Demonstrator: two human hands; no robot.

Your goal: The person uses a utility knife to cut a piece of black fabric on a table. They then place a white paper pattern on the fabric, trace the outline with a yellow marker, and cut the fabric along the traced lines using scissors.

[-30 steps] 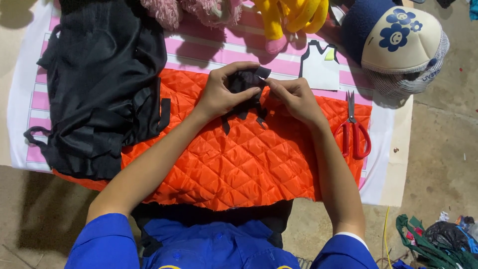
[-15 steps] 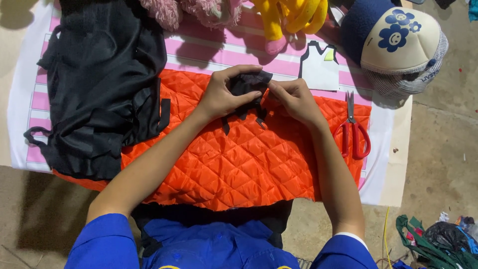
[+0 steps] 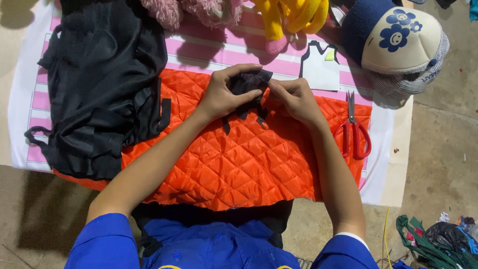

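Note:
A small black fabric piece (image 3: 247, 85) with dangling strips is pinched between both of my hands above a sheet of orange quilted fabric (image 3: 234, 164). My left hand (image 3: 223, 94) grips its left side with thumb and fingers curled around it. My right hand (image 3: 294, 97) holds its right edge with the fingertips. The orange sheet lies flat on a pink and white striped cloth (image 3: 199, 50). Part of the black piece is hidden behind my fingers.
A heap of black fabric (image 3: 102, 84) covers the left. Red-handled scissors (image 3: 354, 132) lie at the right, beside a white vest-shaped pattern (image 3: 319, 67). A blue and cream cap (image 3: 398, 42), yellow and pink plush toys (image 3: 294, 15) sit at the back. Fabric scraps (image 3: 438, 239) lie on the floor.
My hands stay in place over the orange fabric; the fingers have shifted slightly on the black piece, turning it a little.

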